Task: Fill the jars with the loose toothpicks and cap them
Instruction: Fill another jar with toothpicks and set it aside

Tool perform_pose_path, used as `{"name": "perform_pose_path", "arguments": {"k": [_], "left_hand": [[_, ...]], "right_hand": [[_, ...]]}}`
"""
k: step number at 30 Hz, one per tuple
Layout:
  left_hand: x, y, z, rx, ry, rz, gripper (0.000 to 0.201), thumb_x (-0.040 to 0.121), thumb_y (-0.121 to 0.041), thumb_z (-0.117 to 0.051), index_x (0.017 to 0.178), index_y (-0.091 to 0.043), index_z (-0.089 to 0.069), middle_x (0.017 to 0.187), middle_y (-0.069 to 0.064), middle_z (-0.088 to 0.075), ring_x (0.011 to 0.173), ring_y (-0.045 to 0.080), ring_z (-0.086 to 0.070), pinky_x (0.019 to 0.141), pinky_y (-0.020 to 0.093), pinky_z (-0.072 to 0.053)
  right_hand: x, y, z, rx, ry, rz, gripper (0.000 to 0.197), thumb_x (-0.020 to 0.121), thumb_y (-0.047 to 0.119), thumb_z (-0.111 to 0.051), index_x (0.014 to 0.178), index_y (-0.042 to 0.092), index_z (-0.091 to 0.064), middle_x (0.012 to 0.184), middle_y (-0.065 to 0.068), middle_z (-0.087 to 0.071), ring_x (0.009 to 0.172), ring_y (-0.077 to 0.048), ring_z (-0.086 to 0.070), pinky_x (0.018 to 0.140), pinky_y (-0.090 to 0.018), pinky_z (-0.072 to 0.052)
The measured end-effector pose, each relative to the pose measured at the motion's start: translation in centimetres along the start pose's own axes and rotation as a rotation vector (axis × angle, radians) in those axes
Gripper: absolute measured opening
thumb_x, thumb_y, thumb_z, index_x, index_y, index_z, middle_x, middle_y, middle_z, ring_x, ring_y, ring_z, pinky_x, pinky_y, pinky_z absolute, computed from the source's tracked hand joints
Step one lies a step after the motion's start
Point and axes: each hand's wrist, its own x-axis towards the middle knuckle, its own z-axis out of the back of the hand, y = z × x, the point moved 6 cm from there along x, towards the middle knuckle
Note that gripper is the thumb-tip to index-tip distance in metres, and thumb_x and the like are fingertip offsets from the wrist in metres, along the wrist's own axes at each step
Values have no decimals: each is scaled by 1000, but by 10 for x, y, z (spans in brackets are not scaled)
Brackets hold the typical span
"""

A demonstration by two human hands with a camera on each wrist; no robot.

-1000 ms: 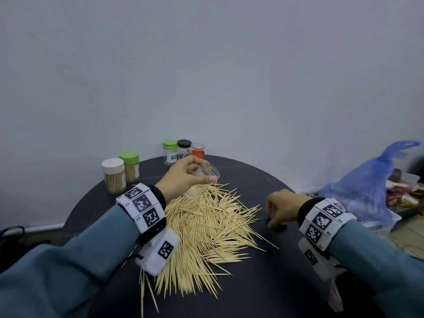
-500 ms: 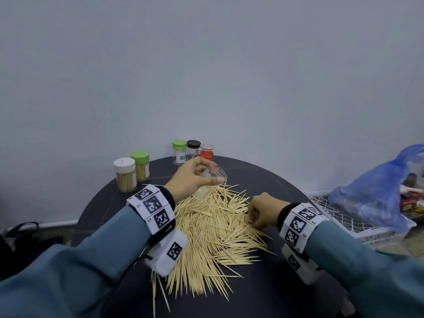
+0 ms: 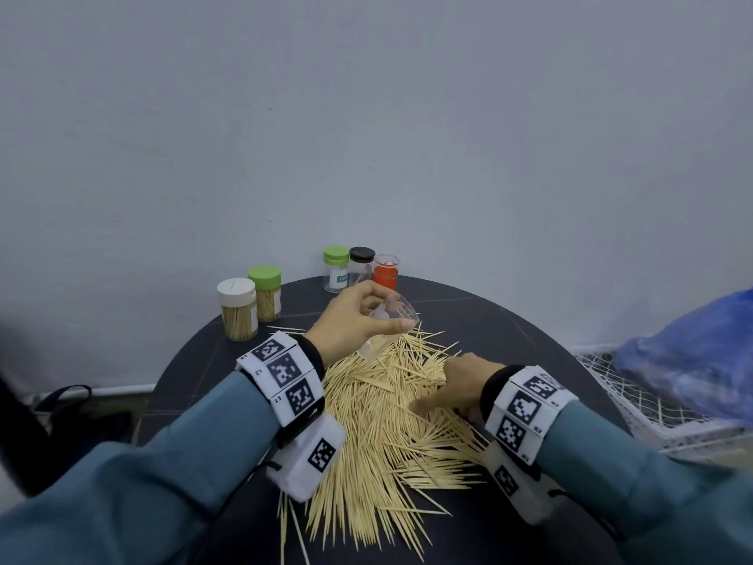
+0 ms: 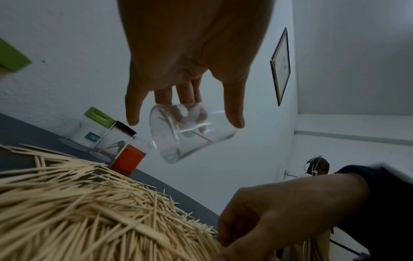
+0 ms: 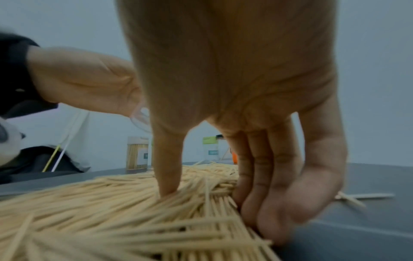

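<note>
A wide pile of loose toothpicks (image 3: 379, 422) covers the middle of the round dark table (image 3: 509, 332). My left hand (image 3: 366, 316) grips a clear uncapped jar (image 3: 391, 324) from above, tilted over the pile's far end. The left wrist view shows that jar (image 4: 190, 134) with one or two toothpicks inside. My right hand (image 3: 452, 385) is down on the pile's right edge. In the right wrist view its thumb (image 5: 167, 185) presses into the toothpicks (image 5: 111, 203), and its fingers (image 5: 263, 203) curl against the edge, closing on a bunch.
Two capped jars full of toothpicks, one white-capped (image 3: 237, 307) and one green-capped (image 3: 265, 293), stand at the back left. Behind the pile stand a green-capped jar (image 3: 336, 269), a black-capped jar (image 3: 362, 265) and a red one (image 3: 386, 271). A blue bag (image 3: 692, 360) lies in a white mesh basket (image 3: 635, 405) on the right.
My right hand has moved left from the bare table onto the toothpick pile and dug its fingers in. The left hand has kept holding the clear jar in about the same place.
</note>
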Motion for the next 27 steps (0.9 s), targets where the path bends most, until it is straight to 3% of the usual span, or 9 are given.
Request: {"name": "perform_pose_path", "arguments": {"k": [3, 7, 9, 12, 18, 22, 24, 26, 27], "left_hand": [[2, 5, 1, 20, -7, 17, 51, 67, -30, -81, 111, -15, -60, 115, -3, -65, 114, 14, -56, 102, 37, -43], [3, 6, 1, 27, -7, 26, 48, 68, -29, -81, 109, -16, -59, 116, -4, -64, 116, 12, -54, 100, 33, -42], [3, 6, 1, 27, -8, 20, 47, 69, -28, -81, 109, -16, -59, 116, -4, -64, 115, 12, -55, 101, 33, -43], [3, 5, 2, 35, -6, 12, 47, 70, -27, -80, 110, -16, -59, 118, -3, -62, 115, 11, -54, 99, 30, -43], [3, 4, 2, 27, -7, 12, 46, 71, -26, -80, 111, -14, -59, 118, -2, -63, 113, 10, -54, 97, 27, -42], [4, 6, 3, 36, -9, 14, 47, 71, -27, -80, 111, -14, -59, 117, -3, -63, 114, 11, -54, 95, 26, -41], [3, 7, 4, 35, -14, 16, 47, 72, -26, -79, 112, -13, -59, 116, -3, -63, 113, 10, -54, 95, 26, -40], [3, 7, 5, 38, -16, 20, 48, 71, -27, -79, 112, -13, -59, 116, -3, -63, 113, 10, -53, 94, 26, -39], [3, 8, 4, 44, -16, 23, 48, 71, -28, -79, 112, -14, -59, 116, -3, -63, 114, 11, -53, 94, 25, -39]], "right_hand": [[3, 8, 2, 41, -15, 24, 48, 78, 49, -67, 96, 6, -60, 81, -1, -54, 81, -16, -53, 71, -27, -46], [9, 14, 2, 55, -12, 46, 32, 81, 37, -68, 73, 11, -51, 79, -1, -54, 83, -18, -50, 59, -23, -41], [9, 18, 2, 49, -21, 61, 30, 83, 34, -66, 94, 7, -58, 98, -4, -61, 89, -19, -51, 69, -25, -43], [8, 23, 4, 8, -44, 68, 40, 90, 29, -58, 120, 4, -52, 122, -8, -58, 109, -22, -54, 82, -27, -42], [7, 25, 5, -71, 21, 103, 35, 98, 24, -41, 126, 3, -48, 127, -10, -55, 117, -23, -51, 92, -30, -41], [4, 21, 10, -88, 51, 111, 38, 99, 28, -39, 130, 6, -44, 131, -9, -51, 120, -23, -49, 97, -32, -38], [2, 20, 12, -100, 77, 132, 38, 100, 26, -37, 130, 4, -44, 126, -11, -53, 116, -24, -50, 95, -31, -39], [3, 19, 13, -72, 116, 168, 31, 100, 24, -35, 119, 6, -53, 100, -6, -57, 89, -18, -55, 79, -26, -42], [3, 18, 14, -30, 130, 183, 27, 101, 24, -34, 102, 11, -57, 84, 0, -54, 72, -12, -51, 68, -22, -40]]}}
